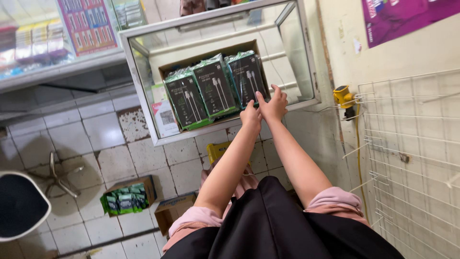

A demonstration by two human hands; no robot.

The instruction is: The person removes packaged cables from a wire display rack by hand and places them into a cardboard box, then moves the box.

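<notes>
A glass display case (pixel 143 81) stands in front of me, with an open cardboard box (pixel 165 67) inside it. Three plastic-wrapped bundles of black-and-green cable packets lie side by side in that box. My left hand (pixel 250 119) and my right hand (pixel 274 104) meet at the near edge of the rightmost bundle (pixel 245 74), fingers curled onto it. The middle bundle (pixel 214 86) and the left bundle (pixel 184 100) lie untouched.
On the tiled floor sit a cardboard box of green packets (pixel 125 197), a second carton (pixel 173 211) and a yellow object (pixel 216 150). A dark seat with a white rim (pixel 19 206) is at left, a white wire rack (pixel 412 158) and yellow fitting (pixel 343 96) at right.
</notes>
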